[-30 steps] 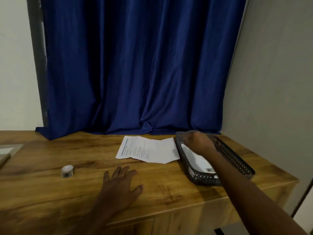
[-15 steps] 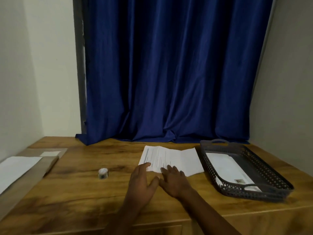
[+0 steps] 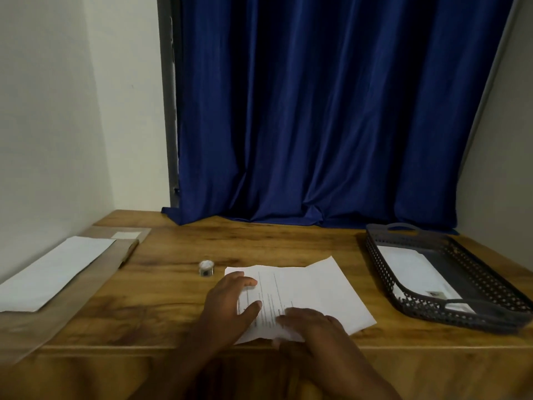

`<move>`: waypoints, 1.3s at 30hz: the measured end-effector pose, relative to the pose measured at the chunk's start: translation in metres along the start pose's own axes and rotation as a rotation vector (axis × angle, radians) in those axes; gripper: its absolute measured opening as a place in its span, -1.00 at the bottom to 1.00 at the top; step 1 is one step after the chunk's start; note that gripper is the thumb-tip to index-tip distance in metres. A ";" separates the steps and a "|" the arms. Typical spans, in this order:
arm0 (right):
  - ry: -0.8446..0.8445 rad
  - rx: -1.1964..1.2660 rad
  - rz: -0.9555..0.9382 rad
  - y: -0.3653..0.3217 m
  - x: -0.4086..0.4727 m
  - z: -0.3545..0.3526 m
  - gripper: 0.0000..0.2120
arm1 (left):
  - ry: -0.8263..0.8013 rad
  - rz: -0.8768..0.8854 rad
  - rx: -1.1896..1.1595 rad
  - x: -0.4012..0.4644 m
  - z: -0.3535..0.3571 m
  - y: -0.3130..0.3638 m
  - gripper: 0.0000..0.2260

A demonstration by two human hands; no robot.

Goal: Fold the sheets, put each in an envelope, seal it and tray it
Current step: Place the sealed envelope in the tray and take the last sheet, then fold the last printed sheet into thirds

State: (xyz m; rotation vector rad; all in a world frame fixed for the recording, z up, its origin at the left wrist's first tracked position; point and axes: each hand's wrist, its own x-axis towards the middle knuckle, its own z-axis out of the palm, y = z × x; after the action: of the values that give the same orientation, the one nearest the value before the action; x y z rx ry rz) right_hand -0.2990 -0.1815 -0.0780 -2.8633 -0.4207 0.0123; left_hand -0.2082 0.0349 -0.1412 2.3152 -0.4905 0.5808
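Sheet: a printed white sheet (image 3: 305, 295) lies on the wooden table (image 3: 161, 301) at its near edge, creased across, its near-left corner reaching the table's edge.
Left hand: the left hand (image 3: 227, 301) lies flat on the sheet's left part, fingers straight and spread, thumb out to the right; its grip is wide and closes on nothing, it only presses the paper.
Right hand: the right hand (image 3: 314, 330) rests on the sheet's near edge, fingers over the top of the paper; the thumb seems to lie below the table's edge, but motion blur hides whether the grip pinches the paper or merely touches it, so that cannot be told.
Tray: a dark perforated tray (image 3: 386, 272) stands at the right of the table, well apart from the sheet, its handles at the far and near ends.
Sealed envelope: a white envelope (image 3: 409, 267) lies flat inside the tray, along its left wall.
Spare envelopes: a blank white envelope (image 3: 54, 272) lies on a brown one (image 3: 95, 278) at the far left of the table.
Small roll: a small white roll (image 3: 206, 268) stands just beyond the sheet's far-left corner, apart from the left hand.
Backdrop: a blue curtain (image 3: 317, 111) hangs behind the table, its hem touching the far edge.
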 end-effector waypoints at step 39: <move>0.018 -0.084 0.118 0.047 0.070 0.034 -0.16 | -0.511 -0.052 0.545 0.022 0.004 0.008 0.01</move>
State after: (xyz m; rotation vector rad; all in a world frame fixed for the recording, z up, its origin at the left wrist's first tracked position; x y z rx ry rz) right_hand -0.2204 -0.1976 -0.1201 -2.9646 -0.2547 -0.0100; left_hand -0.1928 0.0227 -0.1286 3.0053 -0.5503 0.0826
